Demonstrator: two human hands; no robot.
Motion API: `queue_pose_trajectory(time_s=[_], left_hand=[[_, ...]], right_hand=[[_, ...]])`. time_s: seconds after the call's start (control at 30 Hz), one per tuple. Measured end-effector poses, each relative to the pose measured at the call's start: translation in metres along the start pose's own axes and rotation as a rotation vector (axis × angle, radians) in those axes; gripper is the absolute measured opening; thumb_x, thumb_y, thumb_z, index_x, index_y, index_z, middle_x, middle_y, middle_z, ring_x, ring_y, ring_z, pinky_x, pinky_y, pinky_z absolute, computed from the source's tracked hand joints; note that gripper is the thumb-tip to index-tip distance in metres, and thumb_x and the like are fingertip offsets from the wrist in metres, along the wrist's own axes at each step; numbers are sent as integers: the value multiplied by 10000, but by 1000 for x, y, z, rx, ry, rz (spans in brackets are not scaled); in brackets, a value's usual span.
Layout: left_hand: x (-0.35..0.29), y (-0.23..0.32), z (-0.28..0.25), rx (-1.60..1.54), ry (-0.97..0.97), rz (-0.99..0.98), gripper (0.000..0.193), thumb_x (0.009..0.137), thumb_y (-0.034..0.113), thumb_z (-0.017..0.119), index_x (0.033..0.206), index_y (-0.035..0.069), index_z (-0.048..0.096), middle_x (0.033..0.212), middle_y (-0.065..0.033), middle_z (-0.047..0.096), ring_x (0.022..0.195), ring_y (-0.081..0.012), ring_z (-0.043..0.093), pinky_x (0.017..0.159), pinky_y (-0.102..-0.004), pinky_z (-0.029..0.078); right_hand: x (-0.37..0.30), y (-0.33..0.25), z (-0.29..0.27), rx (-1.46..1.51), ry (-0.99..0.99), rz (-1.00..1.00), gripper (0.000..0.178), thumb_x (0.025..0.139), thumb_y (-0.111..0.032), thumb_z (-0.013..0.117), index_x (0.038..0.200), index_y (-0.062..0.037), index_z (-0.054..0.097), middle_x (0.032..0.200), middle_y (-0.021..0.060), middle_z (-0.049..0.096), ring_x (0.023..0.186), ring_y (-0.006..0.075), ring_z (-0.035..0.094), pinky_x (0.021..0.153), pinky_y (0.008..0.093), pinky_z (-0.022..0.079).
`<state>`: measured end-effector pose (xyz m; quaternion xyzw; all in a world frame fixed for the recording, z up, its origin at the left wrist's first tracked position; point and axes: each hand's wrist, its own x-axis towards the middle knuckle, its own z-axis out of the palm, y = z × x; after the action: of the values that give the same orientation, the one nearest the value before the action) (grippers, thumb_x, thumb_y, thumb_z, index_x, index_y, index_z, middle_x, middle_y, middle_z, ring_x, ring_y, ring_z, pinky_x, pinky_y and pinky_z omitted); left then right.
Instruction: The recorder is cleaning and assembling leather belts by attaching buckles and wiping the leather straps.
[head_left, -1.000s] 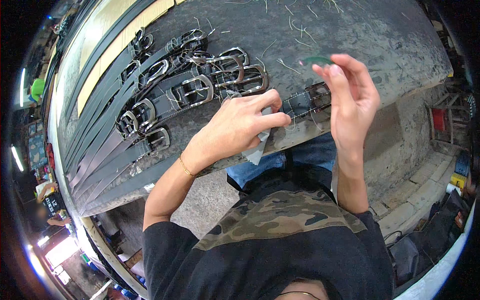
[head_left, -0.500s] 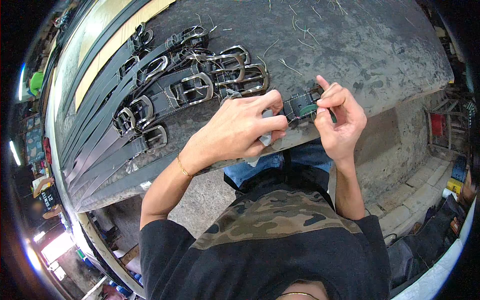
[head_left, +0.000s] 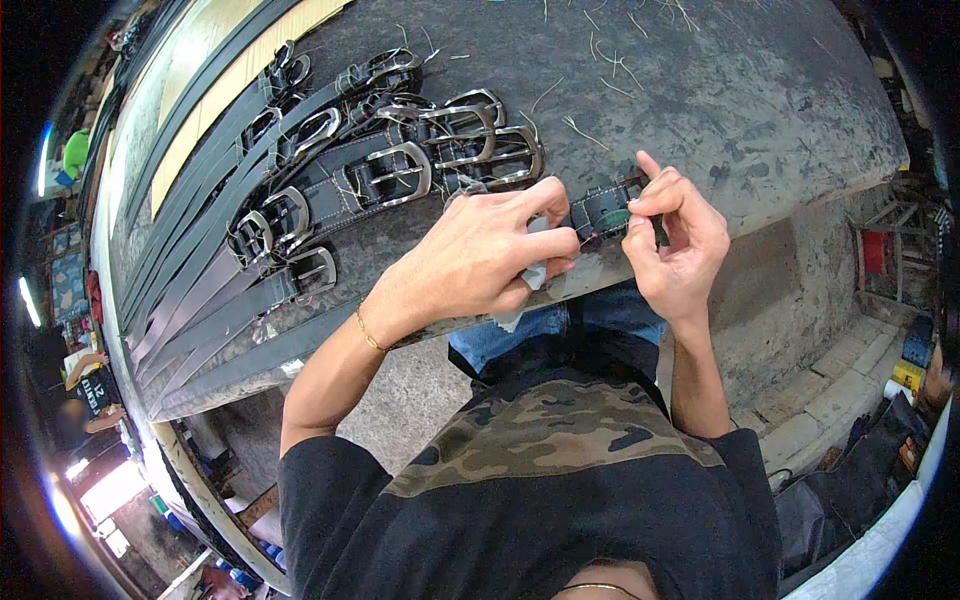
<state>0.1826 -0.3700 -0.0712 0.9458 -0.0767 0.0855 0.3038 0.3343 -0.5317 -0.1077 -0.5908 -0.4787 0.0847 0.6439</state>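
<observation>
A black leather belt end (head_left: 600, 205) with pale stitching lies near the table's front edge, its buckle partly hidden behind my right fingers. My left hand (head_left: 490, 250) is closed around the strap, fingers curled, with a whitish crumpled scrap (head_left: 510, 318) showing beneath it. Between the thumb and forefinger of my right hand (head_left: 682, 225) is a small, flat green object (head_left: 612, 220), held against the belt; what kind it is I cannot make out. To the left of my left hand lies a pile of black belts (head_left: 325, 195) with silvery buckles.
Loose thread ends (head_left: 585, 133) are scattered across the dark table (head_left: 760, 120). Its front edge runs just before my body. A red item (head_left: 876, 250) sits by a metal frame at the right. Another person (head_left: 95, 395) is in the far left background.
My right hand has shifted slightly left with the green object, closer to the belt. My left hand stays nearly in place. The belts on the table lie as before.
</observation>
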Motion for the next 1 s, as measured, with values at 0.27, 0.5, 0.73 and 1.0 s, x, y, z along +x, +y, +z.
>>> queue_pose_trajectory(time_s=[0.27, 0.5, 0.73, 1.0], left_hand=[[2, 0, -1, -2, 4, -1, 174, 774, 146, 750, 881, 87, 626, 930, -92, 542, 707, -266, 609, 566, -376, 480], [1, -1, 0, -14, 2, 5, 184, 758, 134, 752, 887, 95, 628, 938, -88, 543, 711, -270, 612, 566, -382, 480], [-2, 1, -2, -32, -7, -9, 195, 745, 125, 752, 895, 94, 632, 939, -81, 543, 712, -268, 613, 557, -383, 476], [-1, 1, -2, -41, 0, 15, 223, 712, 113, 741, 909, 115, 637, 930, -71, 526, 717, -266, 606, 556, -384, 474]], right_hand=[[1, 0, -1, -28, -7, 1, 155, 735, 142, 514, 790, 6, 563, 747, 48, 525, 723, 130, 517, 1107, 534, 381], [1, 0, -1, -39, -13, 0, 144, 736, 133, 519, 787, 5, 562, 742, 44, 522, 718, 130, 513, 1107, 535, 378], [1, -3, 2, 13, 63, 64, 118, 702, 117, 588, 764, 16, 580, 726, 66, 576, 678, 137, 567, 1058, 472, 447], [2, -2, 6, -9, 117, 78, 132, 725, 130, 599, 798, 20, 594, 748, 59, 587, 725, 112, 583, 1058, 447, 459]])
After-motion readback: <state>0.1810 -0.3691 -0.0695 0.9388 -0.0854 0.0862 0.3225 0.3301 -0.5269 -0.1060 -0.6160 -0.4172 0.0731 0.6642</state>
